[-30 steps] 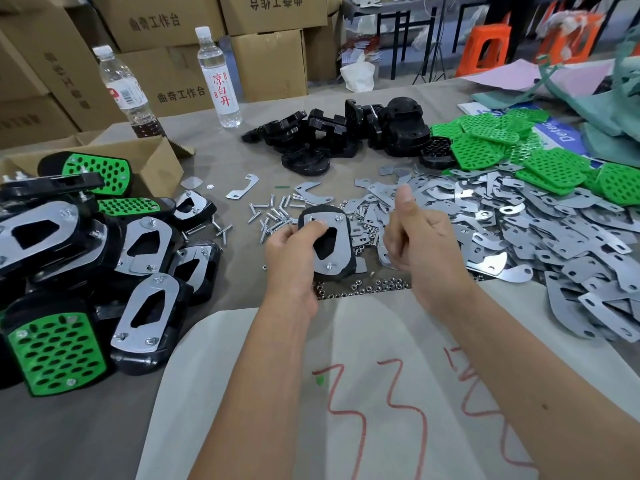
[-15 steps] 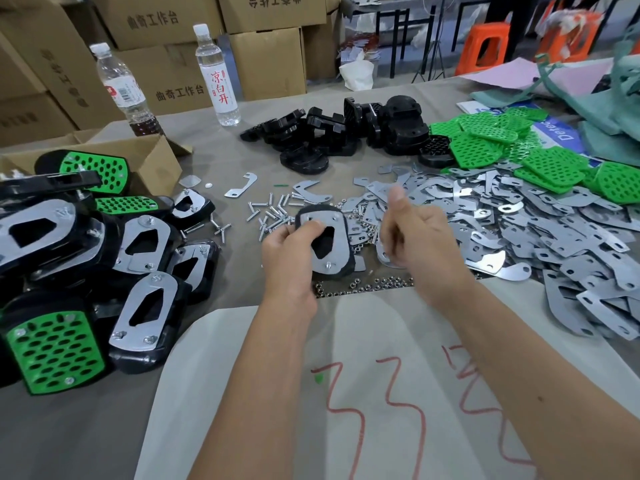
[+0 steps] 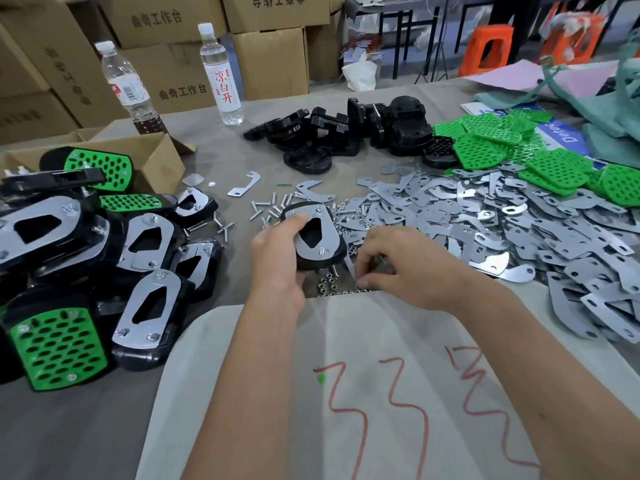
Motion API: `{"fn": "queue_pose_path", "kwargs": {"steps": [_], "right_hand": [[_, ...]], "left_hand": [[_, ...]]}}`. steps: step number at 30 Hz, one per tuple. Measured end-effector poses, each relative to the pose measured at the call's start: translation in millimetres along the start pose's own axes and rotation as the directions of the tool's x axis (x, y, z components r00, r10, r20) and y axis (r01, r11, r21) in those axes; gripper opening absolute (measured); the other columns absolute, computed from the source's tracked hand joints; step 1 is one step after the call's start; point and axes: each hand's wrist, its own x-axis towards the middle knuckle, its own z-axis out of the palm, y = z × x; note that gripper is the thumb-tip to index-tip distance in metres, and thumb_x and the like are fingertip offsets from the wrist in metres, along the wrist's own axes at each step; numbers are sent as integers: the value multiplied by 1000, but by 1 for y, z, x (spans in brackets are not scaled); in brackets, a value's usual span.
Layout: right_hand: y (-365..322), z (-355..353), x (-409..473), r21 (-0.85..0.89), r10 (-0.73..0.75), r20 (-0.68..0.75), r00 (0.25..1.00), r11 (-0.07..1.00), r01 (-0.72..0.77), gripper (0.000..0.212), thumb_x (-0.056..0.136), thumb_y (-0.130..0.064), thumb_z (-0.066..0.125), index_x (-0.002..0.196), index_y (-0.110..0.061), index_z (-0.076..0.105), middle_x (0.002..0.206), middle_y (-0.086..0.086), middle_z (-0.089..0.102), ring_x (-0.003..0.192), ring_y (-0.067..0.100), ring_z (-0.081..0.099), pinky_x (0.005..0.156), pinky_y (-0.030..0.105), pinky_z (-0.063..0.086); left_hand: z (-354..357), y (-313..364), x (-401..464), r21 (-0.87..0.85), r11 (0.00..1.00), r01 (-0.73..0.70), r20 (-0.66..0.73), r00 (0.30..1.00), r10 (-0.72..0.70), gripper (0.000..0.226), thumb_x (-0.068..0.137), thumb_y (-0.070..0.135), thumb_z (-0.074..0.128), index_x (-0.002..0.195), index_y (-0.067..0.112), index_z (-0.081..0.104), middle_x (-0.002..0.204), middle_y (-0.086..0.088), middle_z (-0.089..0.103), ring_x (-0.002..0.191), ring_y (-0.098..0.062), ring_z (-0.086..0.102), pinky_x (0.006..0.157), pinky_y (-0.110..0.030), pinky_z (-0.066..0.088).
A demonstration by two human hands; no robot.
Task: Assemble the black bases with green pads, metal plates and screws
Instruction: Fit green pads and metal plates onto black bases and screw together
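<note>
My left hand (image 3: 277, 261) grips a black base (image 3: 320, 259) with a metal plate (image 3: 318, 233) on top, screw ends poking up through it, just above the table's middle. My right hand (image 3: 408, 265) reaches down beside it, fingertips on the small nuts (image 3: 329, 285) scattered at the white sheet's edge; whether it pinches one I cannot tell. Loose screws (image 3: 273, 206) lie behind the base. Loose metal plates (image 3: 519, 230) spread to the right, green pads (image 3: 519, 147) behind them, and bare black bases (image 3: 346, 133) at the back centre.
Finished assemblies (image 3: 104, 265) are piled at the left, some in a cardboard box (image 3: 156, 157). Two water bottles (image 3: 221, 74) stand at the back before stacked cartons. A white sheet with red writing (image 3: 363, 393) covers the near table. Green cloth lies far right.
My right hand has dropped from a raised thumb-up pose down to the nuts at the sheet's edge. The left hand has kept hold of the base, tilting it a little.
</note>
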Motion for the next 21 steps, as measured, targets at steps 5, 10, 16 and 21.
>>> {"fn": "queue_pose_path", "kwargs": {"steps": [5, 10, 16, 21], "right_hand": [[2, 3, -2, 77, 34, -110, 993, 997, -26, 17, 92, -16, 76, 80, -25, 68, 75, -15, 61, 69, -2, 56, 62, 14, 37], [3, -3, -2, 586, 188, -469, 863, 797, 145, 13, 88, -3, 80, 85, -14, 74, 77, 0, 73, 67, 10, 62, 64, 22, 53], [-3, 3, 1, 637, 207, -521, 828, 740, 216, 23, 84, -3, 83, 90, -26, 81, 82, -6, 77, 73, 8, 68, 72, 23, 54], [-3, 0, 2, 632, 172, -489, 855, 745, 212, 24, 81, -4, 86, 86, -27, 84, 84, 8, 62, 76, 26, 55, 74, 44, 51]], "left_hand": [[0, 2, 0, 50, 999, 12, 40, 999, -14, 11, 90, 9, 64, 97, 8, 72, 78, -6, 75, 65, -23, 70, 63, -37, 59], [3, -1, -6, 205, 978, -40, 164, 986, 5, 9, 92, 9, 70, 99, 4, 69, 77, -7, 72, 66, -23, 67, 63, -35, 59], [6, -3, -14, 312, 946, -90, 329, 944, -18, 22, 91, 11, 74, 71, 16, 65, 73, -5, 67, 60, -19, 60, 55, -26, 48], [6, 0, -18, 347, 932, -104, 406, 913, -49, 23, 90, 15, 75, 68, 18, 72, 71, -4, 70, 57, -17, 63, 54, -26, 50]]}}
